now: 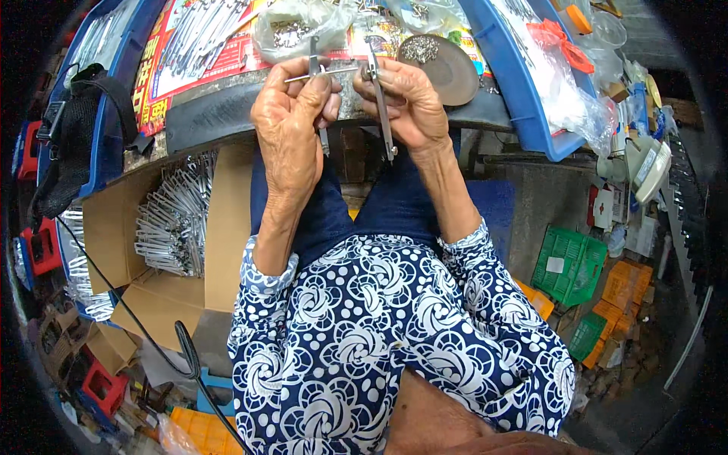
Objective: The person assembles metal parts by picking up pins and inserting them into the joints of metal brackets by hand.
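Both my hands are raised over the bench's near edge, fingers closed. My left hand point(292, 129) pinches a narrow metal bar point(314, 54), whose lower end shows below the fingers. A thin metal rod point(345, 70) crosses this bar, sticking out to both sides of the fingertips. In my right hand point(413, 102) is a second slim metal bar point(384, 121), standing nearly upright, with a small fitting at the thumb. The rod's right end comes close to that fitting; whether they touch I cannot tell. Just behind my hands lies a clear plastic bag point(284, 34) of small metal pieces.
A round brown dish point(455, 72) with small metal pieces sits right of my hands. Blue trays point(523, 114) flank the bench. Long metal parts point(201, 34) lie on printed sheets at the left. Below, a cardboard box point(227, 227) holds many metal parts. A black cable point(129, 311) hangs left.
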